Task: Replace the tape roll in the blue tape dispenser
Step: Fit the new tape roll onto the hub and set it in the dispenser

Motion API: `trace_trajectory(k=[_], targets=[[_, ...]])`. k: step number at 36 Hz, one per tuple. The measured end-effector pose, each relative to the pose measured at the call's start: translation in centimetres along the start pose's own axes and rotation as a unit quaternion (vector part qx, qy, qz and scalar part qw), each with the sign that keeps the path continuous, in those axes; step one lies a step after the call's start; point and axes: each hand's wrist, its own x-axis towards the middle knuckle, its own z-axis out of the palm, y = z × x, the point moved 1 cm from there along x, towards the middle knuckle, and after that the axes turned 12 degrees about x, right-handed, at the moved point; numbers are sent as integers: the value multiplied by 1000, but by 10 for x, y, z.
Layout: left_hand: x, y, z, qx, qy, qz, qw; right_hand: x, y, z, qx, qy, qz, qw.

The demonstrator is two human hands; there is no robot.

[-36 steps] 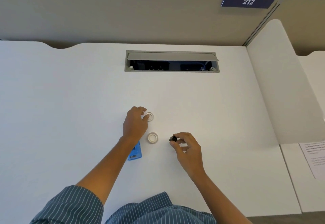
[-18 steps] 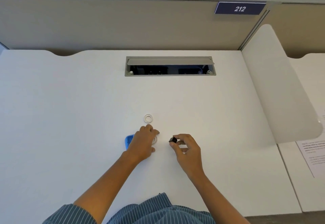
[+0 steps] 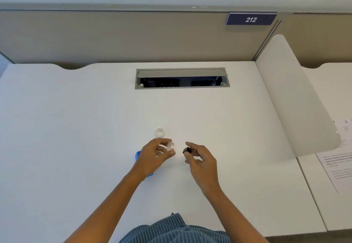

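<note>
Both hands hover just above a white surface (image 3: 76, 128), seen from above by a head-worn camera. At centre, the left hand (image 3: 152, 155) pinches a small tape roll (image 3: 170, 146) between thumb and fingertips, holding it on edge so its open side faces right. Just beside it, the right hand (image 3: 200, 158) grips a small black piece (image 3: 187, 150) between thumb and forefinger, its other fingers loosely curled. The roll and the black piece are close together but apart, with a narrow gap between them.

Under the left hand and wrist lies the blue tape dispenser (image 3: 137, 156), mostly hidden; only a blue edge shows to the left of the hand and a sliver beneath the wrist. A little farther from the person, a second white ring (image 3: 160, 132) lies flat on the surface, apart from both hands.

Farther back, a grey cable hatch (image 3: 182, 78) is set into the surface with its flap raised. Behind it stands a beige partition carrying a dark blue sign (image 3: 251, 19) that reads 212. A white curved divider (image 3: 289, 97) rises on the right, with a printed sheet (image 3: 339, 168) lying beyond it. Striped blue fabric of the person's clothing (image 3: 171, 229) shows at the bottom edge.
</note>
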Motion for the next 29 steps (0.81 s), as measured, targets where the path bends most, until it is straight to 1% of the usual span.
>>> trace_trajectory(k=[3, 6, 9, 14, 20, 25, 29], targets=[[-13, 11, -6, -84, 9, -24, 996, -1, -10, 3, 38, 1, 13, 999], [-27, 20, -10, -156, 22, -35, 987, -5, -22, 5, 82, 1, 48, 995], [-39, 26, -14, -208, 29, -46, 977, -10, -34, 7, 103, -8, 67, 992], [-54, 30, -17, -285, -5, -84, 955, -20, -54, 10, 130, -30, 61, 989], [-68, 40, -20, -332, -29, -81, 939, -28, -63, 11, 133, -67, 55, 987], [-77, 46, -23, -335, -32, -75, 939, -35, -67, 11, 115, -97, 45, 988], [-83, 51, -24, -323, -27, -78, 943, -39, -69, 10, 89, -104, 30, 990]])
